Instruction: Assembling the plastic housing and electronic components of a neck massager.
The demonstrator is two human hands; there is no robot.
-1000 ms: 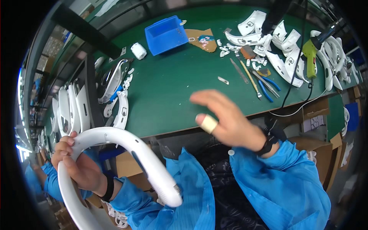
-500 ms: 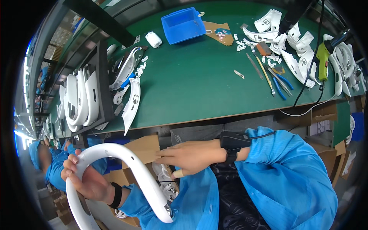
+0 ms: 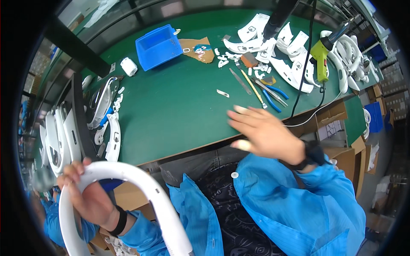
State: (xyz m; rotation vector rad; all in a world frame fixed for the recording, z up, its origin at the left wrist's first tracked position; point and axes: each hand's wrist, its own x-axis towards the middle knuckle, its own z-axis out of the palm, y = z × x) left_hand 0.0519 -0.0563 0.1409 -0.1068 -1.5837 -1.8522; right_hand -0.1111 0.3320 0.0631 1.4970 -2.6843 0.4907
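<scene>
The left hand (image 3: 87, 200) wraps its grip around a smooth white curved plastic band (image 3: 141, 192), low left below the desk (image 3: 171, 111) edge. A blue box-shaped bin (image 3: 159, 46) sits farther back. The right hand (image 3: 267, 134) hovers over matte green, fingers spread, holding nothing.

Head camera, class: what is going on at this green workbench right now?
A person in a blue coat sits at a green workbench. The left hand grips a large curved white plastic band, held low, off the bench's near edge. The right hand is open and empty, fingers spread above the bench's near edge. Farther back lie pliers with blue handles, a yellow-green power screwdriver, a blue bin and scattered white plastic parts.
</scene>
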